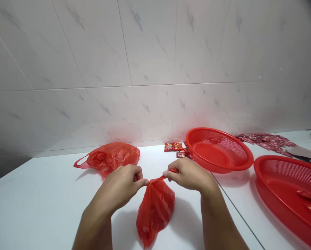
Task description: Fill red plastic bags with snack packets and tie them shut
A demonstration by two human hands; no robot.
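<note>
My left hand (126, 178) and my right hand (185, 172) each pinch one top end of the bag (157, 208). It is between them, over the table (41, 208). A second bag (114, 156) lies behind my left hand, and a basket (212, 154) beyond my right.

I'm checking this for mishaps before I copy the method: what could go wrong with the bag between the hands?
The red bag looks thin, so it might tear near its gathered neck if the left hand and right hand pull hard on it.

The pinched ends look short, so the fingers could slip off.

If the right hand slipped, it might knock the round basket or small packets behind it.
</note>
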